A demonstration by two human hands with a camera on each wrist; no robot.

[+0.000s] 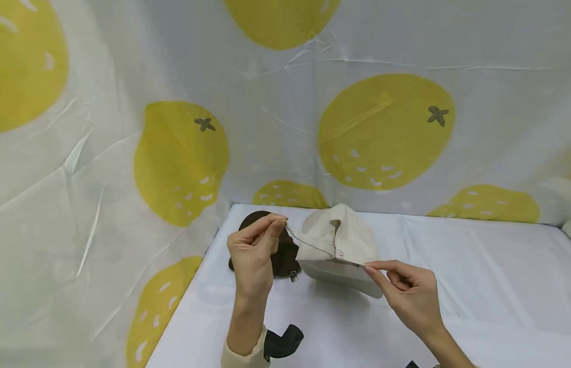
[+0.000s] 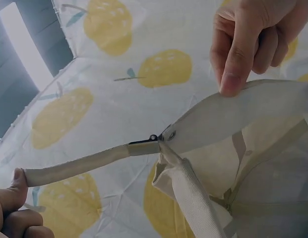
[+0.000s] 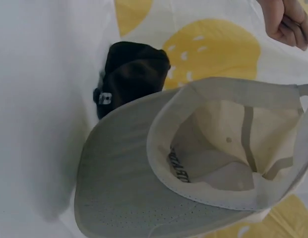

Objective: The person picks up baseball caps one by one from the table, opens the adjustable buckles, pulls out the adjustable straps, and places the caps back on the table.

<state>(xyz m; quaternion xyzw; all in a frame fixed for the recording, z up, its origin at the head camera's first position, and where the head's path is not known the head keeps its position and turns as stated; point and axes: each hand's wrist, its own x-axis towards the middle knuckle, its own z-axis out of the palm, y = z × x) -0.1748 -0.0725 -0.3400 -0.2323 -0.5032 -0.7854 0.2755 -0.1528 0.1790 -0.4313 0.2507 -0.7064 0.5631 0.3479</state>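
A beige baseball cap (image 1: 356,237) hangs tilted above the white table, its back opening toward me and its brim low. My left hand (image 1: 254,258) pinches the free end of the cap's narrow strap (image 2: 79,166), drawn out to the left. A small metal buckle (image 2: 154,138) sits where the strap meets the cap band. My right hand (image 1: 409,294) pinches the cap's lower edge at the right between thumb and forefinger. Inside the cap, dark lettering (image 3: 178,168) shows in the right wrist view.
Behind my left hand a dark brown cap (image 1: 285,258) with a metal buckle lies on the white table (image 1: 487,286). A lemon-print cloth (image 1: 276,128) hangs along the table's back and left sides. Black wrist gear (image 1: 285,341) sticks out from the left sleeve.
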